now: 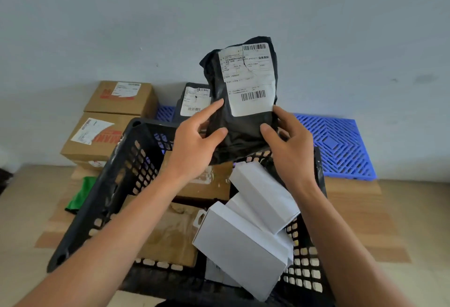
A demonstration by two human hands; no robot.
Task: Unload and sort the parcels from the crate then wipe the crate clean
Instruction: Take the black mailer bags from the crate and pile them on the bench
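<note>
A black plastic mailer bag (239, 133) with a white shipping label is held upright above the far end of the black lattice crate (104, 185). My left hand (194, 141) grips its lower left edge, thumb on the front and index finger pointing up along the bag. My right hand (289, 141) grips the lower right edge. Inside the crate lie several white boxes (243, 243) and brown cardboard parcels (170, 236).
Two brown cartons (121, 98) stand stacked at the back left by the wall. A second black mailer (192, 104) lies on a blue plastic pallet (336, 146) behind the crate. A green cloth (84, 193) lies on the floor left of the crate.
</note>
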